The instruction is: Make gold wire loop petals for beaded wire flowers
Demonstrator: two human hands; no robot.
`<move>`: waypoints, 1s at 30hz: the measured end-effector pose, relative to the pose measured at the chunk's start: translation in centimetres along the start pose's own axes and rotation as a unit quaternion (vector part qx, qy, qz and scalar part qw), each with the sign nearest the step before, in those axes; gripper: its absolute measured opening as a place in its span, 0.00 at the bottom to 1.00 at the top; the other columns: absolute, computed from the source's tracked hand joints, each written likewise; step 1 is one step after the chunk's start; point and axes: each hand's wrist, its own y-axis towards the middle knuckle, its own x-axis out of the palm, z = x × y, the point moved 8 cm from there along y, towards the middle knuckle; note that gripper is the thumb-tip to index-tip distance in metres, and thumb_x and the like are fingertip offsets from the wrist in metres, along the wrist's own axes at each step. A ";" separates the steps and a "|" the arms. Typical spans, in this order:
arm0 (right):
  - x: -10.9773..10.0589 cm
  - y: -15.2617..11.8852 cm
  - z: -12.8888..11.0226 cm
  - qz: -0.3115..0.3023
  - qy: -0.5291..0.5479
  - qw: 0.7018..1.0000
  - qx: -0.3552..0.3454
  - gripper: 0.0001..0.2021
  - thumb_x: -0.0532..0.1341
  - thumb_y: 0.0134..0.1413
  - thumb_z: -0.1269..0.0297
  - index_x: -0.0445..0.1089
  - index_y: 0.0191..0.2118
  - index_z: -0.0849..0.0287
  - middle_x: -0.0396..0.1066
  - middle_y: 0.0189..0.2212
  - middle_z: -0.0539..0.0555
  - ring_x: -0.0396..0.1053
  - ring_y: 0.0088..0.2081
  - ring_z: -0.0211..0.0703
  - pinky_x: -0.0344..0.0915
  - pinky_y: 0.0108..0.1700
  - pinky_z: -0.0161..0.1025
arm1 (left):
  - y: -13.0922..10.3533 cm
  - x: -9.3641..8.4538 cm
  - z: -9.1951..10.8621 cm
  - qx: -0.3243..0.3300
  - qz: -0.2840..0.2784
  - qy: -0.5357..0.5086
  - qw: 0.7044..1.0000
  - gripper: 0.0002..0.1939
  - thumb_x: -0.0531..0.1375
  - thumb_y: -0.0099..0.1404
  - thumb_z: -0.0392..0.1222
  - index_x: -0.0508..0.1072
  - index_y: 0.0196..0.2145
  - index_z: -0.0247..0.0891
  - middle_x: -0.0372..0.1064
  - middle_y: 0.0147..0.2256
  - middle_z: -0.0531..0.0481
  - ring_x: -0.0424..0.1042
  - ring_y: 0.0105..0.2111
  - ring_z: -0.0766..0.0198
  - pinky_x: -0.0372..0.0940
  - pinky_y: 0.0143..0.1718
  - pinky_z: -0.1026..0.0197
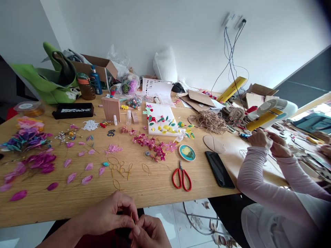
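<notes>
Below the table's front edge, my left hand [117, 213] and my right hand [150, 232] meet, fingertips together. Both are pinched on a thin golden wire [131, 216]; part of it is hidden behind my fingers. On the wood beyond them lie several bent wire loops [121, 168] in petal shapes, with one separate wire loop [146, 168] to their right. Red-handled scissors [182, 177] rest with blades pointing away. Pink petals [71, 177] on stems are spread at the left. Magenta flowers [157, 146] sit in the middle, near a white board [161, 117] with colourful flowers and leaves.
A black phone [219, 169] lies right of the scissors. At the right a person's hands [269, 143] work above the table [155, 187]. Twine [210, 121], a wooden block [111, 109], a black tray [73, 111] and a green bag [57, 84] stand farther back.
</notes>
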 end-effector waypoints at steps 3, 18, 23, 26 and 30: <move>-1.0 0.1 0.0 0.042 0.001 0.999 -0.007 0.28 0.67 0.41 0.35 0.69 0.24 0.61 0.66 0.14 0.49 0.58 0.14 0.31 0.56 0.21 0.30 | 0.3 -0.2 -0.4 0.012 0.019 -0.016 1.000 0.14 0.64 0.58 0.41 0.77 0.43 0.40 0.71 0.31 0.54 0.71 0.31 0.66 0.65 0.33 0.66; -2.7 0.6 1.2 0.243 -0.062 0.968 -0.022 0.28 0.64 0.45 0.35 0.68 0.24 0.60 0.60 0.09 0.46 0.52 0.11 0.31 0.49 0.15 0.30 | -1.2 -0.9 2.5 0.282 0.249 0.414 0.829 0.12 0.51 0.72 0.31 0.72 0.44 0.39 0.72 0.37 0.49 0.70 0.40 0.63 0.69 0.42 0.61; -2.4 0.9 1.3 0.229 -0.059 0.972 0.002 0.27 0.63 0.46 0.36 0.67 0.24 0.59 0.59 0.09 0.45 0.51 0.10 0.31 0.48 0.15 0.30 | -1.8 0.1 1.7 0.322 0.239 0.434 0.807 0.17 0.49 0.71 0.28 0.69 0.53 0.38 0.74 0.45 0.48 0.67 0.49 0.60 0.68 0.50 0.60; -2.3 0.9 1.4 0.223 -0.056 0.973 0.013 0.26 0.63 0.47 0.37 0.66 0.24 0.59 0.59 0.08 0.45 0.52 0.11 0.32 0.48 0.15 0.30 | -1.9 0.2 0.4 0.298 0.240 0.446 0.809 0.25 0.48 0.70 0.26 0.61 0.62 0.40 0.73 0.49 0.49 0.63 0.54 0.60 0.65 0.55 0.59; -2.2 1.1 1.8 0.225 -0.045 0.973 0.025 0.24 0.63 0.49 0.40 0.66 0.24 0.59 0.58 0.08 0.45 0.52 0.10 0.31 0.47 0.14 0.29 | -2.1 -0.1 -0.8 0.265 0.246 0.430 0.827 0.29 0.47 0.69 0.24 0.53 0.66 0.39 0.72 0.51 0.50 0.62 0.56 0.62 0.62 0.57 0.62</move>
